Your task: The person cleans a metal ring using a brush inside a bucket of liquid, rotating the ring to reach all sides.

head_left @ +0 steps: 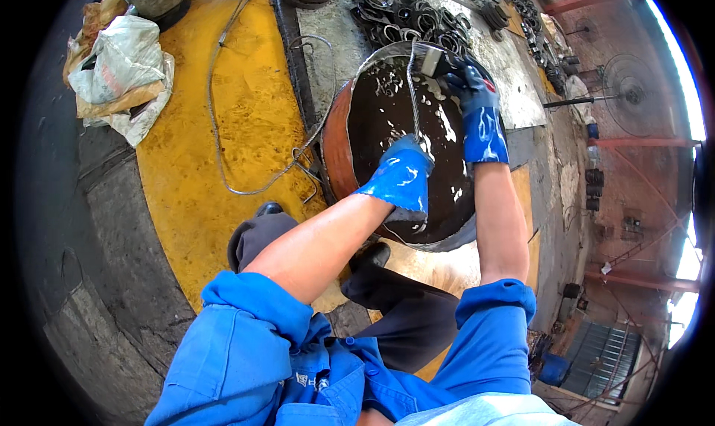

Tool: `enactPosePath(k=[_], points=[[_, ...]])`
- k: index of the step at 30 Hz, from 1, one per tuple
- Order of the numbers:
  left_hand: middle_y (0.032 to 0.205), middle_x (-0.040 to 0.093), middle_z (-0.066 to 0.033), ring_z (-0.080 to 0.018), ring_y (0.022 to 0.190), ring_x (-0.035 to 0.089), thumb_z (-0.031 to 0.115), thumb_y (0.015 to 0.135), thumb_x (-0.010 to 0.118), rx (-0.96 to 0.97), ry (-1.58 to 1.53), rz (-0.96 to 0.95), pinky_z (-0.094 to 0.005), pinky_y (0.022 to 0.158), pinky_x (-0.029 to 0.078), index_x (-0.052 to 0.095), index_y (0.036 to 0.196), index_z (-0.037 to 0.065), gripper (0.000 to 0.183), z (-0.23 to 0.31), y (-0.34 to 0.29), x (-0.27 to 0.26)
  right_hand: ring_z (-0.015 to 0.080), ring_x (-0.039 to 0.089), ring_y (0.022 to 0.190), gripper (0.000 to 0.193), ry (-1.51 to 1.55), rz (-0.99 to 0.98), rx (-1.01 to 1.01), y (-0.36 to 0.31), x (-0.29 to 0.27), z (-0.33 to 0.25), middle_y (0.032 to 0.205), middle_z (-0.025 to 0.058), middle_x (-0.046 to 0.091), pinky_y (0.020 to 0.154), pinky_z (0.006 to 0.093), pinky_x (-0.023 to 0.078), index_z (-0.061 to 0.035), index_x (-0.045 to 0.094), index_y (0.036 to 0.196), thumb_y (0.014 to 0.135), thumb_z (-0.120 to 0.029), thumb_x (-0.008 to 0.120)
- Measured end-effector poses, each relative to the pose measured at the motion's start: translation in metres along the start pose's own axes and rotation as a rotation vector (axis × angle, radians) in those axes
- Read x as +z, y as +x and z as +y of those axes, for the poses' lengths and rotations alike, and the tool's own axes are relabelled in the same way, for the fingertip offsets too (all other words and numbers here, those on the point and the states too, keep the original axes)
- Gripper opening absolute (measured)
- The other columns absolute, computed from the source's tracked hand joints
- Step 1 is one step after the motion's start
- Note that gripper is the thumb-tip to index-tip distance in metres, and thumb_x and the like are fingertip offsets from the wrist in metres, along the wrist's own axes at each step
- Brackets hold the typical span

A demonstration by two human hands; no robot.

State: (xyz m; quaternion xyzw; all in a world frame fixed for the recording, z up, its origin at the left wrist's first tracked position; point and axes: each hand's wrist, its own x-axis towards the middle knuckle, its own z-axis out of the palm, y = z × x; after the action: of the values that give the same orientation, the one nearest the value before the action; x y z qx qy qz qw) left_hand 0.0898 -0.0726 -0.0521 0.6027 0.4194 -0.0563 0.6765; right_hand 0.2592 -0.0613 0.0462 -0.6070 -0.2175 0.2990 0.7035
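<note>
A round, rusty orange drum [339, 139] stands in front of me, holding dark, glossy liquid [380, 113]. My left hand [406, 165], in a wet blue glove, reaches over the liquid and is closed around a steel wire rope [413, 91]; its fingers are mostly hidden. The rope runs from that hand up to the drum's far rim. My right hand [477, 91], in a matching glove with dark wet fingers, is at the far right rim. It grips what looks like a wide flat brush [430, 62], whose head points left beside the rope.
Slack wire rope [216, 128] loops over the yellow floor [253, 76] on the left. White sacks [123, 61] lie at the far left. Beyond the drum is a pile of dark metal rings [410, 16]. A large fan [629, 91] stands on the right. My shoe [370, 256] is close to the drum.
</note>
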Motion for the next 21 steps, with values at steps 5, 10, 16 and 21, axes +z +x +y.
enactPosePath(k=[5, 10, 16, 21], points=[[0.116, 0.069, -0.0136, -0.03, 0.106, 0.068, 0.024, 0.086, 0.07, 0.096, 0.271, 0.048, -0.0392, 0.087, 0.055, 0.061, 0.125, 0.007, 0.043, 0.018, -0.034, -0.007, 0.032, 0.07, 0.09, 0.031, -0.219, -0.057, -0.24, 0.04, -0.051, 0.035, 0.119, 0.015, 0.069, 0.078, 0.0471, 0.06, -0.0054, 0.058, 0.13, 0.1, -0.012, 0.055], [0.108, 0.069, -0.0156, -0.0272, 0.097, 0.068, 0.016, 0.09, 0.068, -0.038, -0.057, 0.077, -0.037, 0.077, 0.054, 0.063, 0.117, 0.004, 0.03, -0.007, -0.008, -0.022, 0.0348, 0.069, 0.096, 0.036, 0.084, -0.132, 0.043, 0.03, -0.007, 0.051, 0.123, 0.0181, 0.067, 0.083, 0.0488, 0.059, -0.002, 0.059, 0.128, 0.096, -0.018, 0.062], [0.113, 0.071, -0.016, -0.0331, 0.105, 0.068, 0.028, 0.087, 0.072, 0.263, 0.576, -0.06, -0.0388, 0.089, 0.054, 0.064, 0.121, 0.006, 0.042, 0.0, -0.038, -0.043, 0.0295, 0.069, 0.088, 0.038, 0.102, -0.287, 0.071, -0.021, -0.032, 0.033, 0.121, 0.0158, 0.068, 0.078, 0.0465, 0.059, -0.0048, 0.061, 0.127, 0.095, -0.026, 0.063], [0.107, 0.073, -0.0121, -0.0266, 0.1, 0.071, 0.022, 0.088, 0.069, -0.019, 0.095, -0.002, -0.0376, 0.083, 0.056, 0.069, 0.11, 0.009, 0.026, -0.003, -0.013, -0.022, 0.0272, 0.07, 0.08, 0.035, 0.258, 0.317, 0.333, 0.005, -0.053, 0.041, 0.106, 0.011, 0.074, 0.068, 0.0469, 0.059, -0.0103, 0.067, 0.117, 0.101, -0.035, 0.049]])
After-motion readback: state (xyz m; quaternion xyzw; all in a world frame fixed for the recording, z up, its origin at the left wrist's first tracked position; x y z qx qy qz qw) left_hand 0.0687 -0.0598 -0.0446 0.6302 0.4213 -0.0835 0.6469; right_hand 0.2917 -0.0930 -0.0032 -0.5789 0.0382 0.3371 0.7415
